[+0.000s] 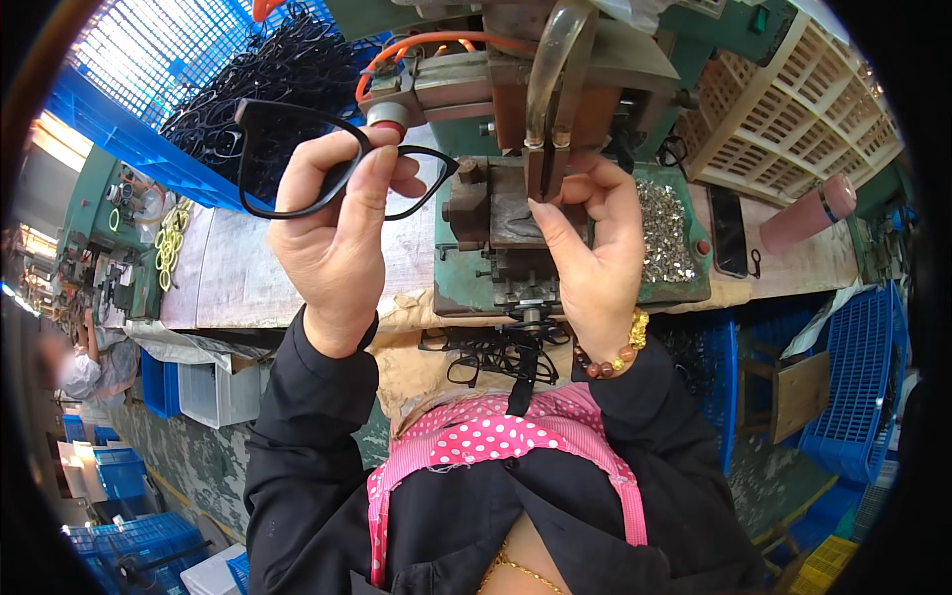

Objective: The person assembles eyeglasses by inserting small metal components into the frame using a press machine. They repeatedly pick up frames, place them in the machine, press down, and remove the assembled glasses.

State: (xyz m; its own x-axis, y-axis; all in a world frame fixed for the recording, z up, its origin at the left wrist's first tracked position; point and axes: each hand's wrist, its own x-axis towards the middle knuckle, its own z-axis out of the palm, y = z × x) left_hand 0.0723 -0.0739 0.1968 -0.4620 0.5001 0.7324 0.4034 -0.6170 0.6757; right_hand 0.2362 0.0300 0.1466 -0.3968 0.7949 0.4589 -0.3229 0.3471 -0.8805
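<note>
My left hand (335,213) is closed around the bridge of a black eyeglass frame (260,206), holding it up at the left of a green bench machine (458,292). Just beyond its fingertips is a red push button (388,127) with a metal collar; I cannot tell whether they touch. My right hand (598,253) is at the machine's upright metal jaws (545,176), thumb and fingers bent together there. Whatever lies between those fingers is too small or hidden to name. Under the jaws sits a metal block (514,226).
A blue basket (129,129) heaped with black eyeglass frames (263,94) stands far left. Small shiny metal parts (664,233) lie right of the jaws. Beyond are a phone (728,230), a pink bottle (808,213) and a cream crate (793,109). More frames (496,357) lie near my lap.
</note>
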